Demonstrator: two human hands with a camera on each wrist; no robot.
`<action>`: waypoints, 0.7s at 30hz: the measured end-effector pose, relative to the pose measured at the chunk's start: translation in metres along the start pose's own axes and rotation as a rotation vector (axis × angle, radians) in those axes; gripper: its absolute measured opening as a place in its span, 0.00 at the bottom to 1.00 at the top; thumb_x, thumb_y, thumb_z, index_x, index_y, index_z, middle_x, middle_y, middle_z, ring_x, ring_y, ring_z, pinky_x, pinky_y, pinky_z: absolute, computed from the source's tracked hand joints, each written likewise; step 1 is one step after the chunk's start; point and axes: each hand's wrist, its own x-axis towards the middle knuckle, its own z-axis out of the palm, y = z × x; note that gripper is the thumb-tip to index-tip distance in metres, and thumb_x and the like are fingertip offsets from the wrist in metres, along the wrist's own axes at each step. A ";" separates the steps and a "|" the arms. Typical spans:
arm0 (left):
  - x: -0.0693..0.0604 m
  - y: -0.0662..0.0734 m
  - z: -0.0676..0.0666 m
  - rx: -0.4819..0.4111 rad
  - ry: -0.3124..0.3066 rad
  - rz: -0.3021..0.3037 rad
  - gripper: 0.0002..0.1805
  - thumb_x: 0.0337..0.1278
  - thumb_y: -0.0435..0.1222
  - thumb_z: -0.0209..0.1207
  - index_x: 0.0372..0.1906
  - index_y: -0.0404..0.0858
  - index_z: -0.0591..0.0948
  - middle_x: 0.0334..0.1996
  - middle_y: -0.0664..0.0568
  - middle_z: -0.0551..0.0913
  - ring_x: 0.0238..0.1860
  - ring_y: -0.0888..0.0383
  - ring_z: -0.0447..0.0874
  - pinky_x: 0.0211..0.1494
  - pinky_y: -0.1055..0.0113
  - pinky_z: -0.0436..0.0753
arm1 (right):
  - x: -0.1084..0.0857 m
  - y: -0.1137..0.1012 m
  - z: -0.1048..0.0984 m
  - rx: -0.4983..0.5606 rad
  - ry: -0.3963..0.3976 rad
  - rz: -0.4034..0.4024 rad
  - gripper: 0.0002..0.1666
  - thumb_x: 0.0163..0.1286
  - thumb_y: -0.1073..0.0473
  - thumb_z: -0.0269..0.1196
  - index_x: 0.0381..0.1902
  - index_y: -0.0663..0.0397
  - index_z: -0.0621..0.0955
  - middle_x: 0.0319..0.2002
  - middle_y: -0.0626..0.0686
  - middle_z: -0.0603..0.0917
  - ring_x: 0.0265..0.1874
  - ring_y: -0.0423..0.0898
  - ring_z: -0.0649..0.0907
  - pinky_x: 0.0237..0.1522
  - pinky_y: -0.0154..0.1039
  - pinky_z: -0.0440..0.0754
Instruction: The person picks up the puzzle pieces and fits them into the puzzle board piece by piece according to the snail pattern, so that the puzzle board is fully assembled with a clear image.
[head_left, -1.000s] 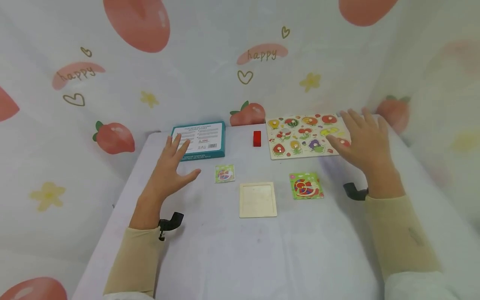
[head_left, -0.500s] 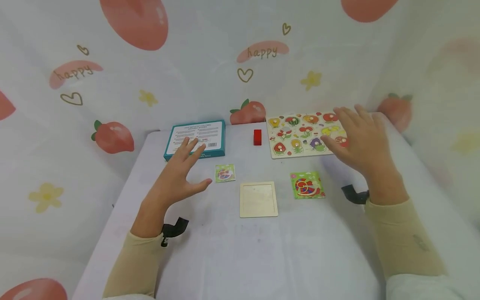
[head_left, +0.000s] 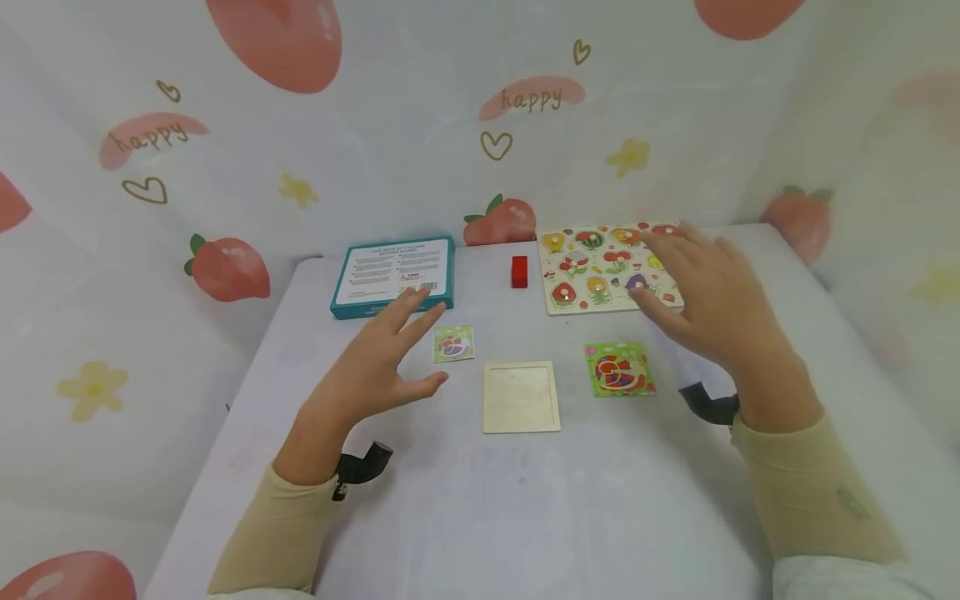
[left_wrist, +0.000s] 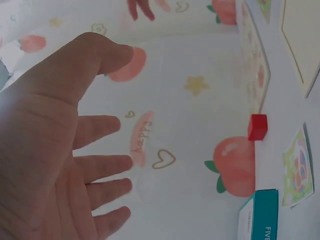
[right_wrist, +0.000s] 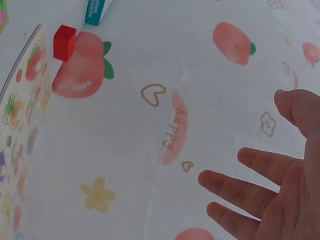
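Note:
My left hand (head_left: 375,367) hovers above the table's left side with fingers spread and nothing held. It is nearest a small green snail card (head_left: 453,343) and overlaps the front of a teal-edged box (head_left: 390,271) in the head view. My right hand (head_left: 708,304), also holding nothing, hangs in the air over the right side, hiding the right end of a wooden fruit peg puzzle board (head_left: 592,287). Between the hands lie a shallow square wooden tray (head_left: 521,398) and, to its right, a larger snail picture piece (head_left: 618,369). Both wrist views show extended fingers.
A red block (head_left: 520,272) stands at the back between the box and the puzzle board. The white-covered table (head_left: 510,508) meets a fruit-printed curtain (head_left: 405,167) behind and at the sides. Black wrist cameras stick out from both forearms.
My left hand has moved to the right and nearer to me, uncovering more of the box. The right hand has shifted slightly left and nearer. The things on the table stay where they were.

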 end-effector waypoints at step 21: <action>0.007 0.018 0.042 0.011 -0.352 -0.260 0.43 0.59 0.53 0.69 0.77 0.44 0.69 0.67 0.45 0.74 0.65 0.47 0.73 0.62 0.50 0.77 | 0.006 -0.026 0.037 -0.014 -0.251 -0.113 0.39 0.66 0.54 0.71 0.72 0.57 0.73 0.59 0.61 0.82 0.63 0.60 0.77 0.69 0.63 0.63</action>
